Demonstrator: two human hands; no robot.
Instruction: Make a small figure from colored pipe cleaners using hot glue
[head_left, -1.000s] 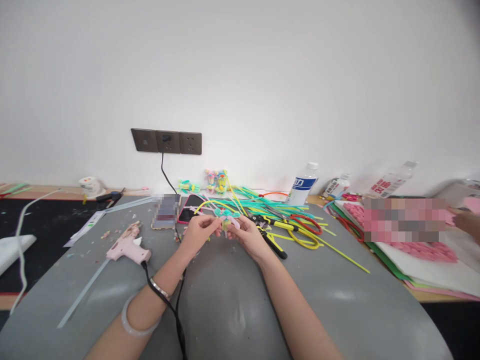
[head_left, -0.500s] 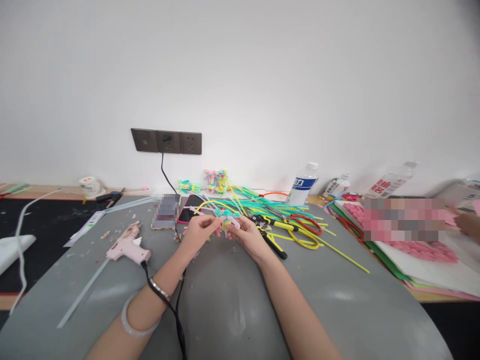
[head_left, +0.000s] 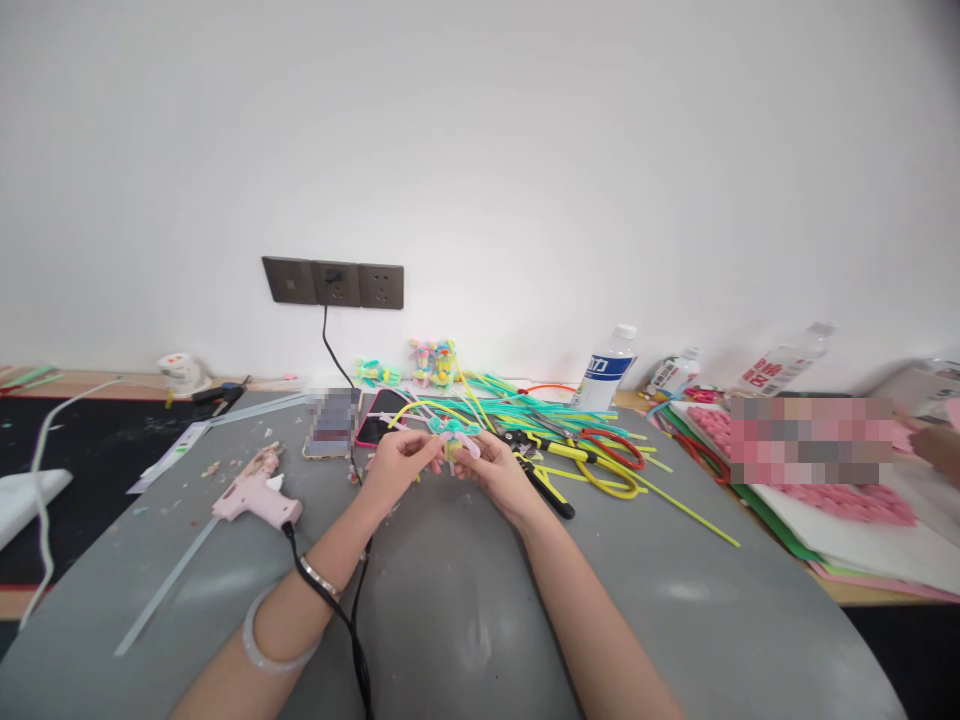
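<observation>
Above the middle of the grey table [head_left: 480, 600], a small figure of fuzzy pipe cleaners [head_left: 454, 430] is pinched from both sides. It is turquoise, lilac and yellow. My left hand [head_left: 401, 465] grips its left side, and its fingertips partly cover the figure. On the other side, my right hand [head_left: 495, 470] is closed on it with thumb and fingers. Just behind the hands lies a pile of turquoise and yellow pipe cleaners [head_left: 517, 408]. Yellow-and-black pliers [head_left: 551, 450] and scissors with red handles [head_left: 615, 447] rest right of my right hand.
A pink glue gun [head_left: 259, 500] lies on the left, its black cord [head_left: 352, 630] running under my left arm. Two phones [head_left: 332, 425] are behind it. Finished-looking small figures [head_left: 433, 362] stand by the wall. A bottle [head_left: 606, 368] stands right. Another person's hand [head_left: 934, 447] shows far right.
Both my hands and the pipe-cleaner figure stay almost still. At the far right, the other person's hand has shifted slightly.
</observation>
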